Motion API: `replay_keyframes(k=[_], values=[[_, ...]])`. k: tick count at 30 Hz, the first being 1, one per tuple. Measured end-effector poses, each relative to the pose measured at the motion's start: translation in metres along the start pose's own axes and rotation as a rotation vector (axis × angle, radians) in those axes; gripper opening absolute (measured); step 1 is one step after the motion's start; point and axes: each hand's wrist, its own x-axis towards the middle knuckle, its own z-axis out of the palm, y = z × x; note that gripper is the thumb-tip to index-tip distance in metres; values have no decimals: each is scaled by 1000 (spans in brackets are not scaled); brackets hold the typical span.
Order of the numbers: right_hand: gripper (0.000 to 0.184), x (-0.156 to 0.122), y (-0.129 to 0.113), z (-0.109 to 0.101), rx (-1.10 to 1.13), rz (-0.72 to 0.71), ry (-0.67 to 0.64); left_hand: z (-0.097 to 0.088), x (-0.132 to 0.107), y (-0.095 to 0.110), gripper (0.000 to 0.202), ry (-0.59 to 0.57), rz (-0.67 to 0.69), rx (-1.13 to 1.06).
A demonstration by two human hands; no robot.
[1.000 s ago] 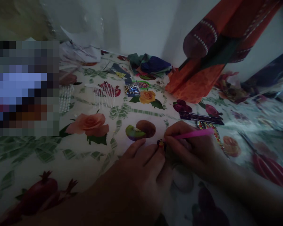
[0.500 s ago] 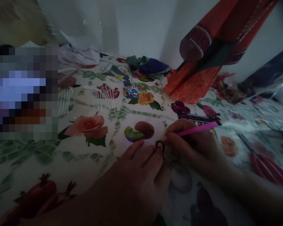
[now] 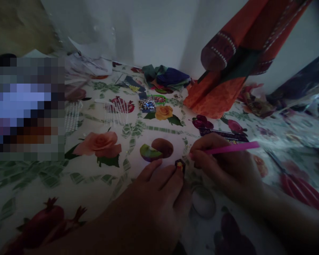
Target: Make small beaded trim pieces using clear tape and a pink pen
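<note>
From here I see the right hand [image 3: 220,166] gripping a pink stick [image 3: 236,147], just right of a small dark patch [image 3: 179,164] on the floral tablecloth [image 3: 93,194]. The left hand [image 3: 159,191] touches the patch; I can't tell whether it pinches.

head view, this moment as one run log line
left hand: touching small dark piece | right hand: gripping pink stick, tip apart from piece | farther right: red-handled scissors

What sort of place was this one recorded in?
Likely a home or small workshop set up for beadwork: strands of white beads and red-handled scissors lie on a fruit-and-flower tablecloth, with a bead-trimmed orange garment beyond.
</note>
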Motion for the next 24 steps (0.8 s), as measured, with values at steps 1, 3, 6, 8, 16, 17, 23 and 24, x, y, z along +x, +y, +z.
replay_keyframes(k=[1, 3, 6, 8, 16, 17, 23, 24], values=[[7, 1, 0, -3, -17, 17, 38, -1, 0, 1, 34, 4, -2, 6], [9, 4, 0, -10, -34, 72, 101, -1, -1, 1, 35, 17, -7, 21], [16, 10, 4, -17, -29, 152, 156, 0, -1, -1, 37, 28, -1, 31], [19, 13, 7, -18, 6, 197, 125, 2, 0, -3, 37, 29, 4, 20], [15, 15, 9, -13, 8, 276, -62, -2, 0, -1, 37, 58, 0, 25], [16, 15, 9, -13, -4, 267, -61, -3, -1, -1, 37, 55, 3, 27], [15, 15, 13, -12, -42, 223, -51, -2, 0, -2, 39, 47, 0, 30], [15, 15, 13, -12, -52, 227, -46, -1, 1, -2, 39, 47, 1, 28]])
